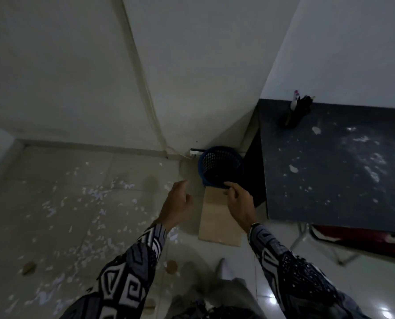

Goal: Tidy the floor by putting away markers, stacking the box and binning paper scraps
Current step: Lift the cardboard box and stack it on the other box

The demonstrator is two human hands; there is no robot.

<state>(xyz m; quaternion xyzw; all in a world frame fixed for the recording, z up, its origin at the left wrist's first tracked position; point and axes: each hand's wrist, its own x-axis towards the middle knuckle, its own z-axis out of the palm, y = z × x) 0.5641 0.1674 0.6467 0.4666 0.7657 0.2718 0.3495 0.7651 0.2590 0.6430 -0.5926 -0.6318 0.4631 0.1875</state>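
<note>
A blue mesh wastebasket (217,157) stands in the corner by the wall, resting on the far end of a flat cardboard box (217,223). My right hand (239,202) grips the basket's near rim with curled fingers. My left hand (178,203) hovers to the left of the basket, fingers loosely bent, holding nothing. White paper scraps (95,194) are scattered over the tiled floor on the left. Markers stand in a dark pen holder (298,111) at the back of the table.
A dark table (330,176) with white flecks fills the right side, its edge close to the basket. A red chair seat (357,240) sits under it. Two small brown discs (171,266) lie on the floor. Walls meet behind the basket.
</note>
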